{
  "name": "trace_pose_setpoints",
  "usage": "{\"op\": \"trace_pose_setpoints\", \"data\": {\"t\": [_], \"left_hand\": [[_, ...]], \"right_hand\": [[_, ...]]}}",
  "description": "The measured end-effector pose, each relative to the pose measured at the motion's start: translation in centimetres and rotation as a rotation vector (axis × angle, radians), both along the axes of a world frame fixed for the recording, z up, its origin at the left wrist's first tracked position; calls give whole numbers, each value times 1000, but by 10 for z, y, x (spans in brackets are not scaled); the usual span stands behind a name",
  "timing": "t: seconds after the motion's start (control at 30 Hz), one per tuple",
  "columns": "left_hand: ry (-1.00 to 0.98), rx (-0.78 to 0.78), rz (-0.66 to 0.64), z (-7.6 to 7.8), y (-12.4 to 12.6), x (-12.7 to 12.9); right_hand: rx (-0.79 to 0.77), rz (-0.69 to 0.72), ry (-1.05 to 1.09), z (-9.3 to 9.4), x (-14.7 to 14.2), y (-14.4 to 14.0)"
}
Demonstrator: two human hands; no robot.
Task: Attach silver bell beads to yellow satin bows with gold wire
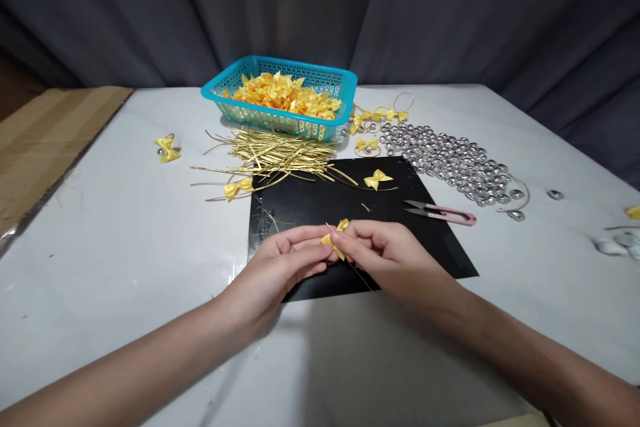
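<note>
Over the front part of a black mat (pixel 320 197), my left hand (pixel 295 257) and my right hand (pixel 380 250) meet fingertip to fingertip. Between them they pinch a small yellow ribbon bow (pixel 341 250). A thin needle-like sliver (pixel 329 227) sticks up by the fingers, too fine to identify. Below my right hand a thin gold strand (pixel 364 278) trails onto the mat. Fingers partly cover the bow. Pink-handled thread snips (pixel 443 213) lie to the right, and a loose yellow bow (pixel 377 179) rests farther back on the mat.
A blue basket (pixel 220 101) of yellow bows stands at the back. Gold twist ties (pixel 280 152) lie before it. Silver beads (pixel 450 160) spread at right. Bows with beads (pixel 367 145) sit beside the basket, another bow (pixel 167 148) at left. A grey curtain (pixel 285 7) hangs behind the white table (pixel 125 247).
</note>
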State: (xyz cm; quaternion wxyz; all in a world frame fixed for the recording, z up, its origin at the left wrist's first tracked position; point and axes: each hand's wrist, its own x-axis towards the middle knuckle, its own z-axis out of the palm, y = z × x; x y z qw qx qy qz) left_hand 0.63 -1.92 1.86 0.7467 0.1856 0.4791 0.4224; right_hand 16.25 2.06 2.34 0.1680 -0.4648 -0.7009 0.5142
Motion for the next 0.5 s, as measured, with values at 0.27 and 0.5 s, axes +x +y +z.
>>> {"op": "trace_pose_setpoints", "data": {"t": [0.27, 0.5], "left_hand": [[19, -4, 38, -4, -2, 2], [-8, 52, 129, -6, -4, 3]], "right_hand": [[-177, -98, 173, -3, -7, -5], [-97, 0, 176, -3, -2, -13]]}}
